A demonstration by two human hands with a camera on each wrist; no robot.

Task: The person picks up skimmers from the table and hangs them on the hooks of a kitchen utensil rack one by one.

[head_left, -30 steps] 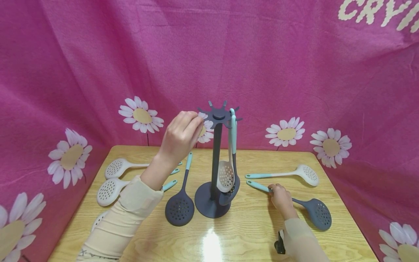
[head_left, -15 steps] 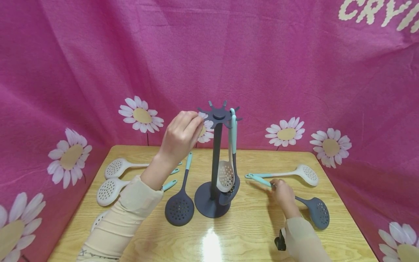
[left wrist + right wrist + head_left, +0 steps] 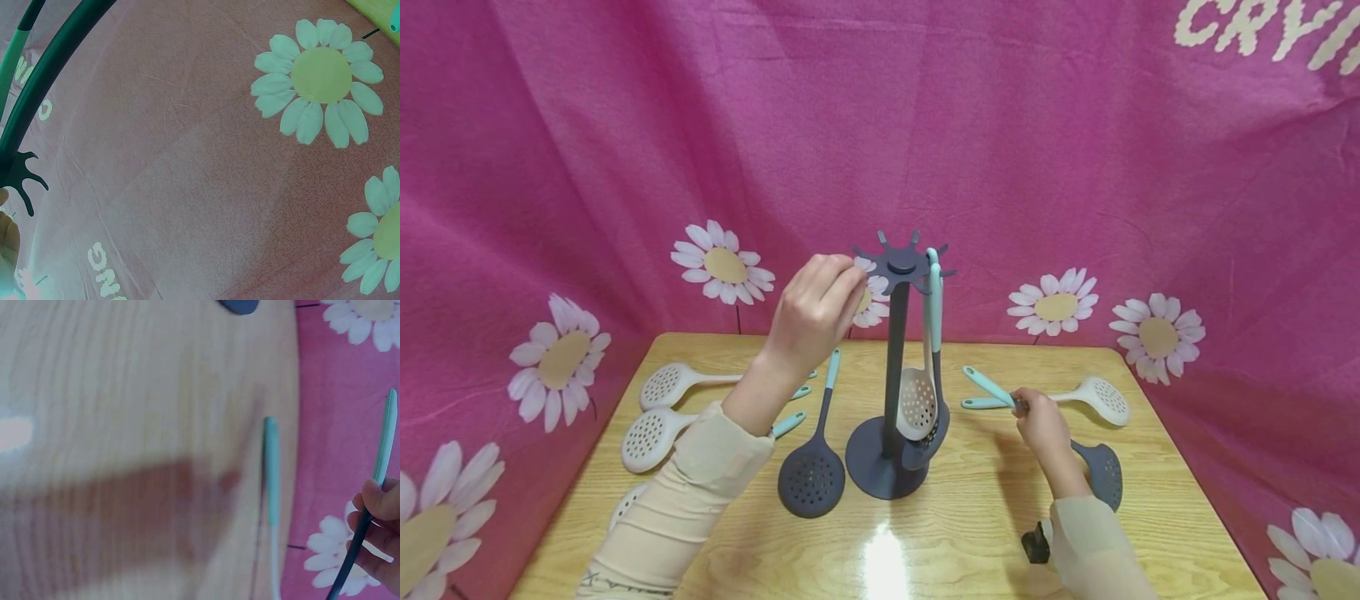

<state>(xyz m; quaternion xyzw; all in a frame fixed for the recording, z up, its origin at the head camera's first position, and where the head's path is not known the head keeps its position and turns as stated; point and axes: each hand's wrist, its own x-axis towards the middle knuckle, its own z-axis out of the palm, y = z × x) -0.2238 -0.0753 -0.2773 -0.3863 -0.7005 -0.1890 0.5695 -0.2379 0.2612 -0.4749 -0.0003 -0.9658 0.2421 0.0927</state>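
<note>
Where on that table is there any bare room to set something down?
The widest bare patch of table lies in front of the rack, between left sleeve and right sleeve; another lies between the rack and the right hand. The left is crowded: pale skimmers lie partly hidden behind that sleeve, and a dark skimmer lies close beside the rack.

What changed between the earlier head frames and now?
The right hand has lifted the teal-handled, dark grey, round perforated skimmer, its handle end rising and its head drawn left. Nothing was let go. The left hand stays at the top of the dark grey, round-based utensil stand; the other utensils haven't moved.
</note>
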